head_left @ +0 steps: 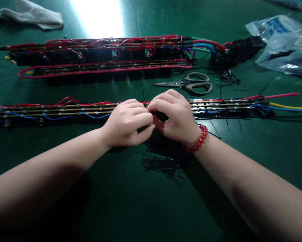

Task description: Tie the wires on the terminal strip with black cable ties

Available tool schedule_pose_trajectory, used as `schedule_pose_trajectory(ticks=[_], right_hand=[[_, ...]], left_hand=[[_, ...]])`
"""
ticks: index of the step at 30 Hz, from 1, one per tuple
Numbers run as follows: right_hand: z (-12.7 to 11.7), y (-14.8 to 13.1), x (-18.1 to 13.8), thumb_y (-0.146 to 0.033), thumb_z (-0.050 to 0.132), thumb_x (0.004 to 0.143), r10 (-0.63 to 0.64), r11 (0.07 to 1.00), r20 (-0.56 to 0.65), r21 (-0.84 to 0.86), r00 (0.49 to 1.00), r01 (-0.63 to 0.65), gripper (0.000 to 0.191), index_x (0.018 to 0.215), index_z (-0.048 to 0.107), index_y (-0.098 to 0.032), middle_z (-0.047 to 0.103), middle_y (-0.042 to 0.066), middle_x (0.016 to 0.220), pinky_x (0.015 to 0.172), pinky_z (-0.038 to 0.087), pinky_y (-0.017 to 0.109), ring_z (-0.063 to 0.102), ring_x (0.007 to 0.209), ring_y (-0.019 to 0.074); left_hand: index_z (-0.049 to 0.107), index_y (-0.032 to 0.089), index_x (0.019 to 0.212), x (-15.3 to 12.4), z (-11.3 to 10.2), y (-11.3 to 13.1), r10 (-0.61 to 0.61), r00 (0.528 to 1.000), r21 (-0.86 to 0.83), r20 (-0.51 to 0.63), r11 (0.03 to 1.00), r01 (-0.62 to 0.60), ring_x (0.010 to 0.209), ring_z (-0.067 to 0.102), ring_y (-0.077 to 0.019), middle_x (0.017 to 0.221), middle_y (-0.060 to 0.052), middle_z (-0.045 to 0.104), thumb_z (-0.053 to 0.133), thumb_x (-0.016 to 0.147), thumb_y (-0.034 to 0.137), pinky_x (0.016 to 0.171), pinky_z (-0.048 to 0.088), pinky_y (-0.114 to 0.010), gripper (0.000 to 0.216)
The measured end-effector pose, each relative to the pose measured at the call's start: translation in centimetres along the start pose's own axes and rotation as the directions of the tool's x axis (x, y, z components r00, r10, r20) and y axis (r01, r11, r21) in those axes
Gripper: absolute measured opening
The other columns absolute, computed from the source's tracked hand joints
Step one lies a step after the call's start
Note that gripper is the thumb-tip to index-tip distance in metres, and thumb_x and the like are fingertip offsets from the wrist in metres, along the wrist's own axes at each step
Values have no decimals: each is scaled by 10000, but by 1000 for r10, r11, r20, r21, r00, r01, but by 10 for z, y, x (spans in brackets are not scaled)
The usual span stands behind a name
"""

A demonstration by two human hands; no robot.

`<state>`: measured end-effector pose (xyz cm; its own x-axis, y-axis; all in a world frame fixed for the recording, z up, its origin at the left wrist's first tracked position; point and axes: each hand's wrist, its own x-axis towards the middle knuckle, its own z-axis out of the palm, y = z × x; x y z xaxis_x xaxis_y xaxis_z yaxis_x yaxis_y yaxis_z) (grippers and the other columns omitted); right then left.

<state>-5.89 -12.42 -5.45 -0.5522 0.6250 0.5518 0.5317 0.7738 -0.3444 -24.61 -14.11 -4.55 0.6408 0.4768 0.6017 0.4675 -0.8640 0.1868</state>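
A long, narrow wired strip (65, 111) lies flat across the tabletop (130, 201), with a dark body, thin brass-coloured rails along its length, and red and blue wires looping beside them; its middle sits under both hands, and its ends run out well past either wrist; the left hand (128, 122) and the right hand (175, 116) meet knuckle to knuckle over that middle, each grip curled tight with fingertips pressed together, though whatever small piece they pinch is hidden by the fingers; a bracelet (197, 141) of round, glossy red beads circles the right wrist; just nearer than the hands lies a loose heap of thin black cable ties (163, 161); just beyond the right hand lie scissors (188, 84) with grey loop handles and closed steel blades; farther beyond is a second strip (103, 57), thicker and bundled in red wire, ending at a black connector block (236, 50); crinkled clear plastic bags (279, 40) lie far right, and a rumpled pale cloth (32, 15) far left.
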Motion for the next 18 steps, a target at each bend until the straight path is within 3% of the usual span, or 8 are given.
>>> schedule_pose_trajectory(ticks=[7,18], right_hand=[[0,-1,0,-187,577,849,17,1000,6,-19,1000,-17,82,832,652,-215,705,27,910,784,456,361,581,867,207],[1,-5,0,-182,567,834,117,993,7,-15,993,-117,59,840,610,-222,688,27,852,788,441,366,571,854,212]], left_hand=[[493,198,549,-1,0,2,42,999,22,21,999,-43,489,439,-111,503,38,475,554,860,171,556,372,-290,318],[434,207,537,0,-2,3,67,997,66,25,996,-68,480,424,-112,495,41,456,531,847,145,544,356,-295,331]])
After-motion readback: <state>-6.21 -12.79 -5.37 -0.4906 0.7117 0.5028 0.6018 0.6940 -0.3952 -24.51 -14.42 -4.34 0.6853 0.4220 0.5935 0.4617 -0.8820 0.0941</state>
